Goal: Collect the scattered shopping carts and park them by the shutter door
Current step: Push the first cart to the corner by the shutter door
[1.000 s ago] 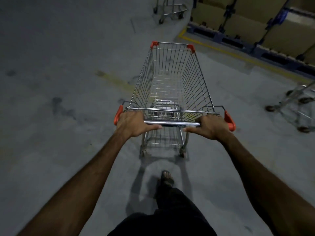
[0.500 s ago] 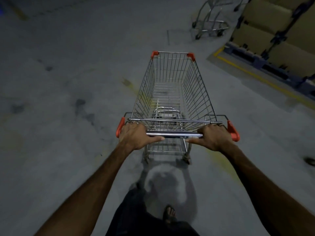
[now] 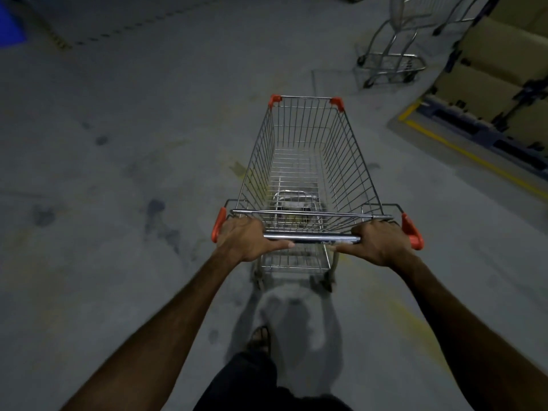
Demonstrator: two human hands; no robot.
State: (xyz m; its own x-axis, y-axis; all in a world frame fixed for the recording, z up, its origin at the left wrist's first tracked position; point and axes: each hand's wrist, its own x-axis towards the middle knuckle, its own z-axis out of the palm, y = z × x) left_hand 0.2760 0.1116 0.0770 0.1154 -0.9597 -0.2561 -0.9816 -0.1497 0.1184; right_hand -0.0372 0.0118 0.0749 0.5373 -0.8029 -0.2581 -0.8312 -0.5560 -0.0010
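Right now both hands hold the cart (image 3: 308, 161) by its shiny handle (image 3: 311, 238). The left hand (image 3: 244, 240) is wrapped around the left end of the bar, with the thumb lying under it. The right hand (image 3: 381, 243) is wrapped around the right end, and its thumb points in toward the middle. Both arms reach out nearly straight.

The cart stands in the middle of the floor (image 3: 118, 173), just ahead of the person. It is a wire basket with nothing in it. It has orange caps at the two far corners and orange ends by the handle. Its back wheels show under the basket, a bit blurry.

The floor is grey and has dark spots on it. A faint yellow mark runs under the cart. One foot (image 3: 261, 338) in a sandal is on the floor behind the cart, and dark shorts show at the bottom edge.

Far ahead on the right is another cart (image 3: 391, 62), well apart from the held one. It is blurry. To the right of it are big tan boxes (image 3: 498, 63) on dark pallets. A yellow line (image 3: 462, 152) runs on the floor along the pallets. A bit of something blue (image 3: 10, 28) is at the top left edge.
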